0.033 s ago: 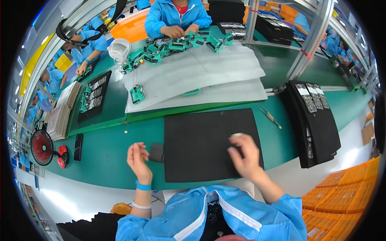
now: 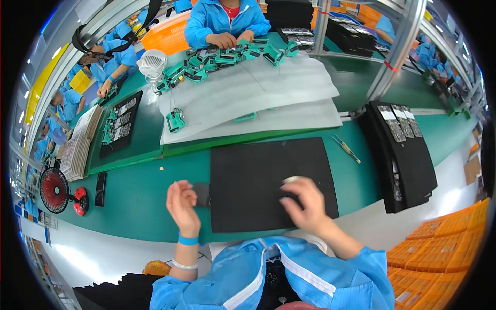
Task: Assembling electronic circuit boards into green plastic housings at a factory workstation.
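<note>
A black foam mat [image 2: 258, 181] lies on the green bench in front of me. Over its right part is my right hand [image 2: 306, 206], thumb and fingers apart, with nothing seen in its grip. Something pale covers one fingertip; I cannot make out what. Left of the mat hovers my left hand [image 2: 183, 206], its fingers loosely bent and holding nothing visible. Beside those fingers, at the mat's left edge, sits a small dark grey block [image 2: 202, 195]. Tweezers [image 2: 347, 150] rest on the bench right of the mat.
Stacked black foam sheets with circuit boards [image 2: 400, 150] stand at the right. White foam sheets [image 2: 248, 98] bear several green assemblies [image 2: 194, 72] near a co-worker [image 2: 227, 23]. Left are a phone [image 2: 101, 189], a red-black fan [image 2: 53, 189] and another loaded black sheet [image 2: 124, 124].
My right hand has shifted left over the mat. My left hand has come slightly right, toward the dark grey block, and covers part of its left side.
</note>
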A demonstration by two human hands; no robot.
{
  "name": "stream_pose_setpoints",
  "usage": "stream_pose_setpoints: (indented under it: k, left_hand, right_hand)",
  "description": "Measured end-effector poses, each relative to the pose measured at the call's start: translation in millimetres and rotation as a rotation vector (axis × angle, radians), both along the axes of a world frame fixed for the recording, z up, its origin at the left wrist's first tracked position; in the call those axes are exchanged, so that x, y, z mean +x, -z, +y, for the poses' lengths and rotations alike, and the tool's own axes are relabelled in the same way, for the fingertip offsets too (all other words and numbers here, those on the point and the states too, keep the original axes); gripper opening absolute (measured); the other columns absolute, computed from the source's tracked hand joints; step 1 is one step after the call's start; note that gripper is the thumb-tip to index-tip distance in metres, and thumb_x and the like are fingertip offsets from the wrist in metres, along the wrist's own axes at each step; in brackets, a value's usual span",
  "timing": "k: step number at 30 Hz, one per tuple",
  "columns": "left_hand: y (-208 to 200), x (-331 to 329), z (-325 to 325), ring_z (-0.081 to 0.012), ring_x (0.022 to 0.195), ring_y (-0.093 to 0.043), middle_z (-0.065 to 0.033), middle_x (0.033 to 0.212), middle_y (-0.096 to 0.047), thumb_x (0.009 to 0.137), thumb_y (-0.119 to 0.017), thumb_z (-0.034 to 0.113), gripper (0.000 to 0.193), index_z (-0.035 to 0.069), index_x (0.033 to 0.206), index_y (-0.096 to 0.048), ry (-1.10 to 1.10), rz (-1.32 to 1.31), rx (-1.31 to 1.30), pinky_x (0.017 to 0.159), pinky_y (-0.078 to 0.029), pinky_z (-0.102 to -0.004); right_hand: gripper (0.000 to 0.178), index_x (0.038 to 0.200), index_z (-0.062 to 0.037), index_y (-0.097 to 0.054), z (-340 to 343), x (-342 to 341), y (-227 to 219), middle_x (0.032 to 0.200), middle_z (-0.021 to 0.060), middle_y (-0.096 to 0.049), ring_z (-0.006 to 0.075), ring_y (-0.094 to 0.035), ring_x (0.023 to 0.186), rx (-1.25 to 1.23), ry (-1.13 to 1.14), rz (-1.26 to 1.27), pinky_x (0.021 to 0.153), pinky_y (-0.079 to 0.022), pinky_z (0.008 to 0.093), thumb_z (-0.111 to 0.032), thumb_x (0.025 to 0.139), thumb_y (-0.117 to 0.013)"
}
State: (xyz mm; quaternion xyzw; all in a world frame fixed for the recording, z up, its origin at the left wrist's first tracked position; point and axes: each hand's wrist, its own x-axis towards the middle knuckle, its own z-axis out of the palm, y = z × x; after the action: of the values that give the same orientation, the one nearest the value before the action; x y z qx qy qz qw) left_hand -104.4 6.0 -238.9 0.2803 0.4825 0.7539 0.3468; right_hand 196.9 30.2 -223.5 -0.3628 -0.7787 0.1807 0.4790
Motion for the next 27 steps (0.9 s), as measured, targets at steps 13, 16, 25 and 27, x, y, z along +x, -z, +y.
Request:
stream_pose_setpoints:
  k: [13,16,25,27]
  left_hand:
    - [-62.4,107.4,-20.5,-0.0165,0.071,-0.055,-0.0098,0.09,-0.063,0.102,-0.047,0.03,0.03,0.005,0.09,-0.06,0.466,-0.322,0.15,0.058,-0.04,-0.0266]
    - [-58.8,123.0,-32.4,-0.0165,0.069,-0.055,-0.0106,0.089,-0.062,0.103,-0.044,0.029,0.033,0.004,0.088,-0.058,0.494,-0.208,0.161,0.058,-0.039,-0.0265]
    - [-14.3,179.4,-92.5,-0.0122,0.074,-0.059,-0.0095,0.094,-0.064,0.103,-0.044,0.021,0.029,-0.001,0.095,-0.061,0.782,0.269,-0.042,0.064,-0.045,-0.0239]
    - [13.7,184.5,-105.1,-0.0093,0.08,-0.061,-0.0065,0.098,-0.065,0.103,-0.048,0.014,0.019,0.003,0.111,-0.061,0.92,0.413,-0.176,0.069,-0.048,-0.0231]
  right_hand:
    - [0.035,0.115,-0.0077,-0.061,-109.1,-74.7,20.9,0.066,0.0055,-0.062,0.018,-0.062,0.053,-0.148,-0.419,0.331,0.049,-0.047,0.0284,-0.01,0.083,-0.074]
    - [0.033,0.113,-0.0097,-0.062,-122.2,-62.8,27.2,0.063,0.0069,-0.062,0.0209,-0.062,0.052,-0.333,-0.465,0.268,0.05,-0.048,0.0306,-0.013,0.083,-0.075]
    - [0.027,0.085,-0.0035,-0.068,-157.5,1.6,59.2,0.059,0.0065,-0.06,0.0178,-0.06,0.053,-0.649,-0.633,0.092,0.05,-0.044,0.0321,-0.03,0.089,-0.073]
    - [0.026,0.082,-0.0034,-0.068,-168.3,23.1,74.5,0.062,0.0006,-0.06,0.0075,-0.058,0.06,-0.794,-0.548,0.223,0.053,-0.044,0.0266,-0.027,0.092,-0.072]
